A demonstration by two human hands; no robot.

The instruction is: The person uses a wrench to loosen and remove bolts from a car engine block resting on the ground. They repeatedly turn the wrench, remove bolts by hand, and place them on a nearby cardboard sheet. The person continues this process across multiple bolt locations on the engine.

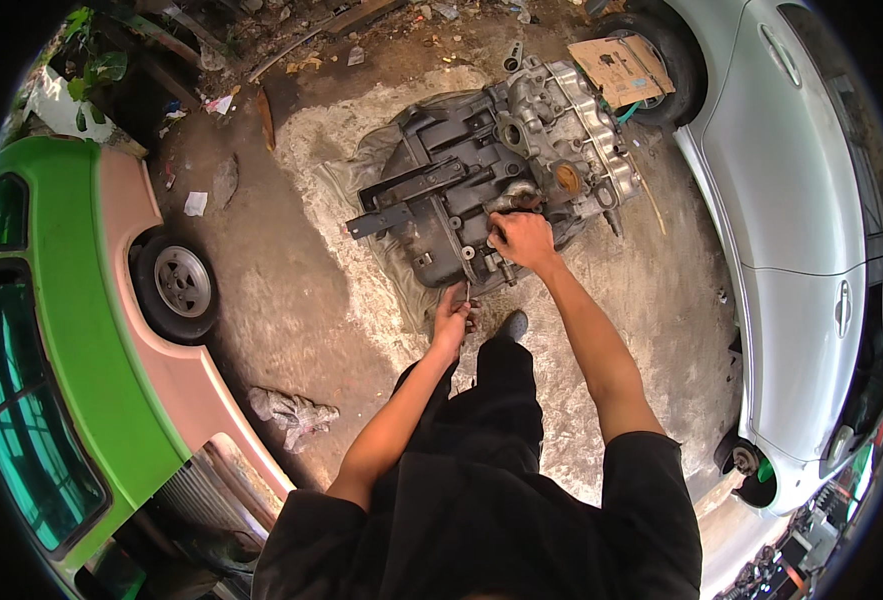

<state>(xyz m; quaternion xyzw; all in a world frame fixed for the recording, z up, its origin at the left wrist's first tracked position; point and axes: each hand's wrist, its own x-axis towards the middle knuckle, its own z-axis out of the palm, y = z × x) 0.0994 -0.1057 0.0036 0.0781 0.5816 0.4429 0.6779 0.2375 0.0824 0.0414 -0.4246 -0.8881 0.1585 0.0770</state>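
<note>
A partly dismantled engine [431, 240] lies on a crumpled grey cloth [401, 300], its dark block and housings to the left and a silvery metal section [586, 140] with a round orange-brown opening at the upper right. My left hand [453, 320] is below the housing's lower edge, fingers closed round a thin metal tool [469, 292] that reaches up to the engine. My right hand [523, 236] rests on the middle of the engine with curled fingers; whatever they grip is hidden. A long dark bracket [381, 218] juts out to the left.
A green and pink van [91, 330] stands at left, a silver car [791, 240] at right. A cardboard piece [616, 68] leans by the upper-right tyre. A dirty rag [291, 415] lies low left on the concrete [261, 330]; debris lines the back. My shoe [514, 325] is below the engine.
</note>
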